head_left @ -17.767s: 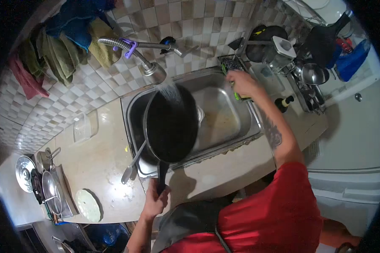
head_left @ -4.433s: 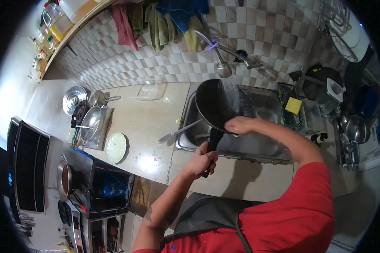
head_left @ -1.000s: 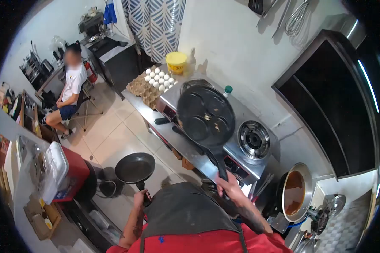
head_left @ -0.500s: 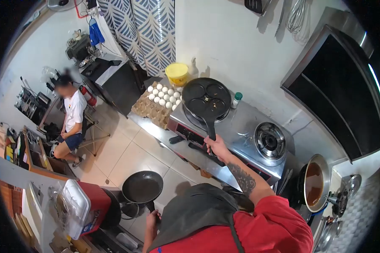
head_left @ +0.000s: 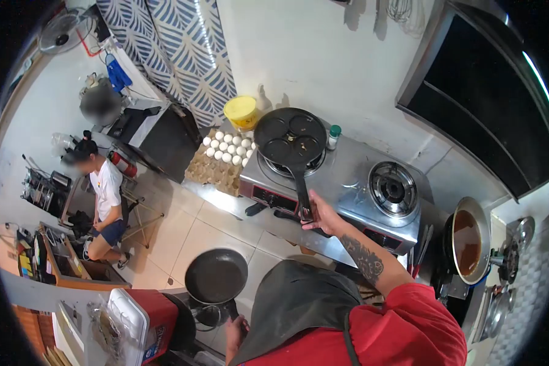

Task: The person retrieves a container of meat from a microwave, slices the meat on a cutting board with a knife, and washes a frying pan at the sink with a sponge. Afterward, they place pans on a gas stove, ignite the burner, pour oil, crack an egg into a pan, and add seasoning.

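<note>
My left hand (head_left: 235, 330), low in front of my apron, is closed round the handle of a black frying pan (head_left: 216, 276). That pan is held level above the floor, and nothing shows in it. On the left burner of the steel gas stove (head_left: 351, 174) sits a black four-cup egg pan (head_left: 290, 135) with small pale food bits in its cups. Its handle points toward me. At the handle's end is my right hand (head_left: 323, 215), thumb and fingers spread apart beside it; whether they still touch it I cannot tell.
Left of the stove are an egg tray (head_left: 213, 172) with several white eggs and a yellow-lidded tub (head_left: 241, 112). A green-capped shaker (head_left: 333, 136) stands behind. A wok (head_left: 470, 241) of brown liquid is at right, a red cooler (head_left: 158, 317) at lower left. A person (head_left: 107, 189) sits farther left.
My right hand's fingers have opened from their grip on the egg pan's handle. The egg pan stays on the burner. My left hand still holds the frying pan; the view has shifted slightly.
</note>
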{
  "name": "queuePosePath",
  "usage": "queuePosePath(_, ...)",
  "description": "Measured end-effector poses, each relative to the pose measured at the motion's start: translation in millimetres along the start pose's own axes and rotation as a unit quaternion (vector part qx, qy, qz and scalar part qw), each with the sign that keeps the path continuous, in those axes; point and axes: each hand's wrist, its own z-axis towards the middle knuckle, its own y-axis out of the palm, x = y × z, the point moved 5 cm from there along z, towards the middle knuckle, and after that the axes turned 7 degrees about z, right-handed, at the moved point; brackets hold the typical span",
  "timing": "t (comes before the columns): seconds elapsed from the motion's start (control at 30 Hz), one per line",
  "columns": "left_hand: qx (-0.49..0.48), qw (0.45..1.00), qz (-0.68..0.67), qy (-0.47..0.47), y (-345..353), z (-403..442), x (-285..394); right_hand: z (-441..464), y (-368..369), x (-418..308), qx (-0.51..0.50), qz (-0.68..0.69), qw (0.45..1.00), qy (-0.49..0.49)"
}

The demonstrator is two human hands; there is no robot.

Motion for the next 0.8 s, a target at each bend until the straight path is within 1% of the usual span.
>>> queuePosePath(0.07, -0.001, 0.998, -0.062, 0.001, 5, -19, 42, -17, -14, 11, 0.005, 0.048, 0.999, 0.014)
queuePosePath(0.13, -0.003, 0.984, -0.17, -0.055, 10, -37, 98, -29, -48, 27, 0.008, -0.052, 0.999, 0.002)
queuePosePath(0.17, -0.014, 0.987, -0.155, -0.046, 12, -44, 121, -38, -62, 36, 0.009, -0.101, 0.995, -0.003)
queuePosePath(0.2, -0.026, 0.989, -0.139, -0.035, 13, -49, 143, -51, -69, 46, 0.042, -0.147, 0.987, -0.057)
queuePosePath(0.23, -0.038, 0.991, -0.124, -0.025, 17, -50, 156, -62, -85, 60, 0.017, -0.202, 0.979, 0.002)
queuePosePath(0.27, -0.058, 0.991, -0.123, 0.002, 20, -48, 163, -77, -96, 75, -0.004, -0.244, 0.968, -0.055)
queuePosePath(0.3, -0.078, 0.989, -0.124, 0.029, 24, -45, 172, -92, -104, 87, -0.026, -0.284, 0.952, -0.112)
queuePosePath(0.33, -0.125, 0.986, -0.105, 0.023, 33, -48, 202, -108, -115, 95, -0.012, -0.386, 0.917, -0.102)
queuePosePath(0.37, -0.16, 0.984, -0.07, 0.044, 42, -45, 217, -124, -124, 102, 0.004, -0.482, 0.872, -0.09)
queuePosePath(0.4, -0.214, 0.973, -0.051, 0.064, 57, -44, 239, -135, -134, 110, 0.007, -0.473, 0.88, -0.049)
queuePosePath(0.5, -0.362, 0.925, 0.004, 0.117, 128, -31, 298, -159, -186, 152, 0.033, -0.442, 0.893, -0.079)
queuePosePath(0.53, -0.395, 0.913, -0.003, 0.097, 157, -26, 312, -174, -199, 159, 0.049, -0.381, 0.92, -0.08)
queuePosePath(0.57, -0.426, 0.901, -0.011, 0.077, 189, -23, 323, -200, -191, 148, 0.084, -0.373, 0.922, -0.055)
queuePosePath(0.63, -0.471, 0.879, -0.011, 0.074, 254, -8, 328, -232, -204, 156, 0.105, -0.336, 0.935, -0.053)
queuePosePath(0.7, -0.522, 0.848, -0.039, 0.085, 318, 4, 329, -274, -208, 164, 0.164, -0.28, 0.943, -0.081)
queuePosePath(0.73, -0.517, 0.851, -0.018, 0.087, 343, 5, 330, -294, -213, 174, 0.192, -0.25, 0.944, -0.094)
queuePosePath(0.8, -0.515, 0.851, 0.008, 0.107, 386, 10, 328, -329, -238, 215, 0.29, -0.25, 0.921, -0.077)
